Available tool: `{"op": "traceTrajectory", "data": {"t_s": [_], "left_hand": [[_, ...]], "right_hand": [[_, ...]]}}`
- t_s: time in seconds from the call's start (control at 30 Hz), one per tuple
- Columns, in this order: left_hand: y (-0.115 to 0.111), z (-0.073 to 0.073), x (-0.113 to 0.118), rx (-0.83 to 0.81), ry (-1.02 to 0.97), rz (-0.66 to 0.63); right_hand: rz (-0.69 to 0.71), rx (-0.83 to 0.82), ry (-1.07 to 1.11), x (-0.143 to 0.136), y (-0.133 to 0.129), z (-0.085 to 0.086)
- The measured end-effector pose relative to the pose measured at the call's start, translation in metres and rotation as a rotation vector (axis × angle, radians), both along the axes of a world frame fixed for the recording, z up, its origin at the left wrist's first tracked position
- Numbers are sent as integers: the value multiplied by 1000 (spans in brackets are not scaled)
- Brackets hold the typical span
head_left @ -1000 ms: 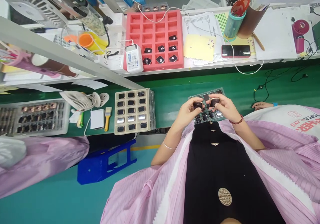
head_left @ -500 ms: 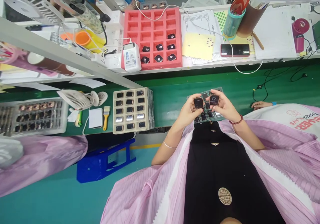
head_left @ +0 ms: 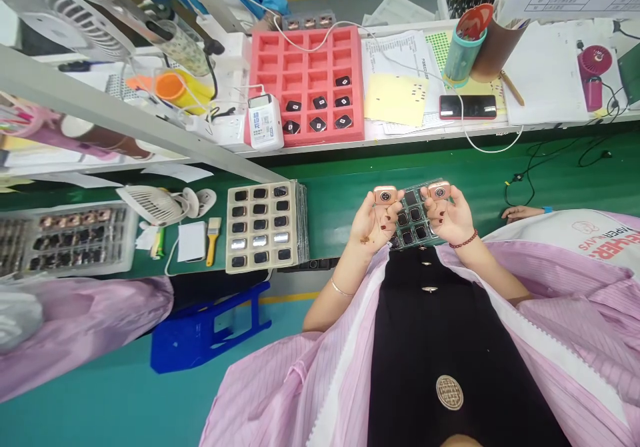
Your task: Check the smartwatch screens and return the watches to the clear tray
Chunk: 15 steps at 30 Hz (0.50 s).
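My left hand (head_left: 376, 224) grips a gold watch case (head_left: 385, 196) between thumb and fingers, its round sensor side facing up. In my right hand (head_left: 453, 217) is a second gold watch case (head_left: 439, 191), turned the same way. The two cases are apart, a little above a clear tray (head_left: 413, 215) that holds several dark-screened watch cases. This tray lies at the bench edge, against my black top, and my hands hide part of its sides.
A stacked cream tray (head_left: 296, 226) of watch cases stands to the left, beside a brush (head_left: 213, 240) and white fan (head_left: 150, 204). On the raised shelf are a red foam tray (head_left: 357, 80) and a phone (head_left: 467, 106). A person's hand (head_left: 520, 214) rests at right.
Both watch cases have been turned over, from dark screens showing to gold sensor sides showing. My hands have rolled palm-up and moved slightly apart.
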<state>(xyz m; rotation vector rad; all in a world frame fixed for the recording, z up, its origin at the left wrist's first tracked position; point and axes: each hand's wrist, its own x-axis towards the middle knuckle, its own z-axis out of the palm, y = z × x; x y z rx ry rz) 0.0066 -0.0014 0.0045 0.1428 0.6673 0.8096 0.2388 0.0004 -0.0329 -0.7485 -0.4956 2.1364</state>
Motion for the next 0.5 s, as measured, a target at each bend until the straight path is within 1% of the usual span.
{"op": "traceTrajectory", "data": {"t_s": [0.07, 0.13, 0.23, 0.3, 0.37, 0.5], "left_hand": [[2, 0, -1, 49, 19, 3], [3, 0, -1, 189, 101, -22], [3, 0, -1, 445, 326, -57], [3, 0, -1, 567, 473, -68], [2, 0, -1, 646, 564, -79], [0, 0, 1, 727, 642, -107]], "right_hand": [[-10, 1, -1, -2, 1, -1], [-14, 64, -37, -5, 0, 3], [-32, 218, -185, -8, 0, 15], [-57, 309, -298, -11, 0, 22], [-91, 378, -384, -14, -1, 25], [-154, 463, -537, -20, -2, 24]]}}
